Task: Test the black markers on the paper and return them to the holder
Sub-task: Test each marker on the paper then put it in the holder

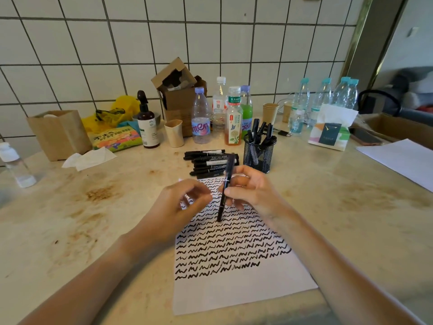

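— Marker [225, 188] status?
— I see the right hand [248, 191] pinching one black marker upright, lower end over the squiggle-covered paper [246, 289]. Left hand [181, 207] hovers beside it, fingers curled; whether it holds a cap, I cannot tell.
— Counts?
— One mesh holder [259, 156] with several markers; a pile of markers [208, 161] lies beside it, too overlapped to count.

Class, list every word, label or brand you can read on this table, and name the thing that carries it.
"东方树叶" on the green label band of the tea bottle.
"TISSUE", faint, on the tissue pack.
Large pink letters on the purple-capped water bottle: only partly legible.
Snack bag, pump bottle label and the loose markers: print too small or blurred to read.
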